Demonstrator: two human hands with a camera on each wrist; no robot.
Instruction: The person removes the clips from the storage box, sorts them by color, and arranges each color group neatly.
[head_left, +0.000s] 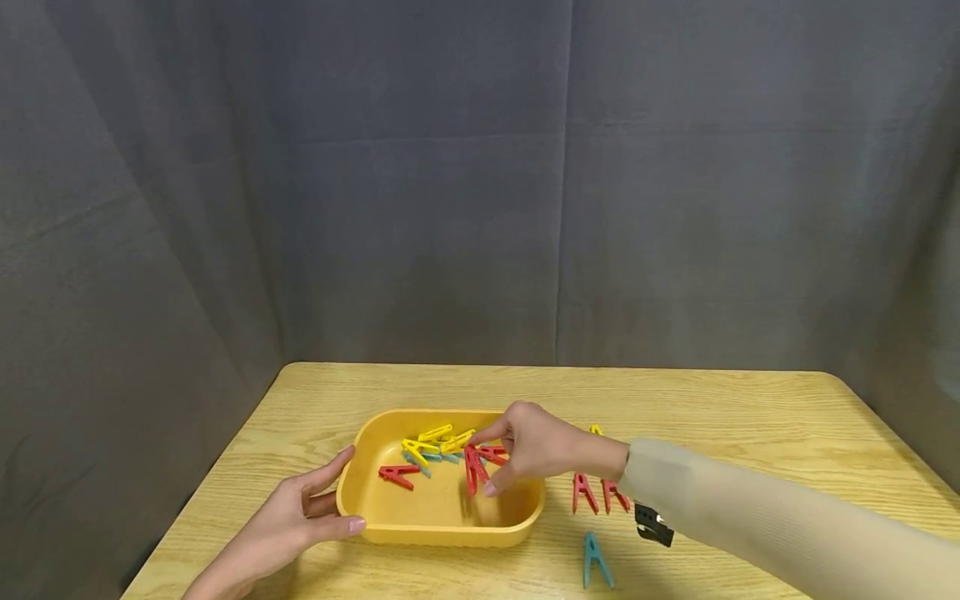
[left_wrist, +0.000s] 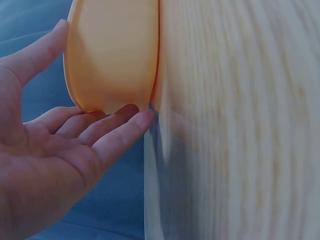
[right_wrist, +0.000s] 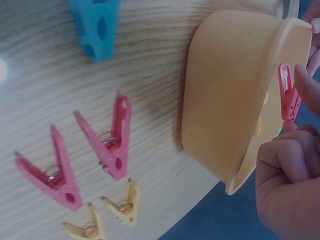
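Over the yellow tub (head_left: 442, 521), right hand (head_left: 536, 450) pinches one red clothespin (head_left: 474, 469); left hand (head_left: 300, 521) flat.

- Right arm: long, close-fitting beige fabric sleeve (head_left: 750, 521), ending at the wrist.
- Small black strap-mounted device (head_left: 652, 525) under the right wrist.
- Left hand (head_left: 292, 521) and right hand (head_left: 536, 450): bare, no rings or gloves.
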